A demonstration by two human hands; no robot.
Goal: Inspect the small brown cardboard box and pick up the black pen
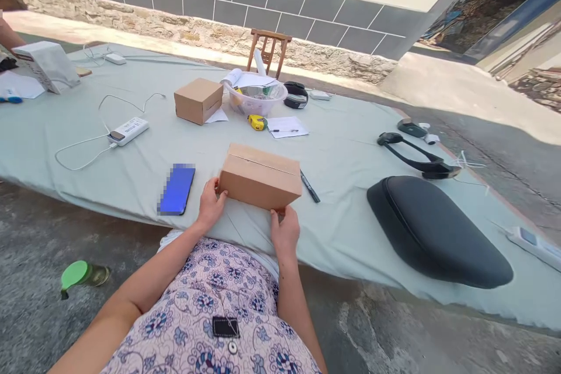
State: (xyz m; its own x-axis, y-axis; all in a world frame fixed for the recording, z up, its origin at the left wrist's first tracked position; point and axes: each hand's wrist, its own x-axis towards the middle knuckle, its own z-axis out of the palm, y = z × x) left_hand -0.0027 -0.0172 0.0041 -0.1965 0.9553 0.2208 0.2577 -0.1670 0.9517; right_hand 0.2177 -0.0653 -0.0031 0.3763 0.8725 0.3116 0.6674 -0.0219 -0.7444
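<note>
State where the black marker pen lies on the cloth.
In the head view the black marker pen lies just right of the cardboard box held by both hands, left of the black case.

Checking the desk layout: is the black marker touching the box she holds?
Cannot tell. In the head view the black marker emerges beside the box, whose corner hides any gap.

The box (259,177) between the hands is plain brown card, like the second box (198,100) farther back. The cloth (346,163) is pale grey-green. The phone (176,189) shows blue, the case (438,231) black, the tape measure (256,122) yellow, the bottle cap (73,274) green. The dress (210,315) is pink with blue flowers.
</note>
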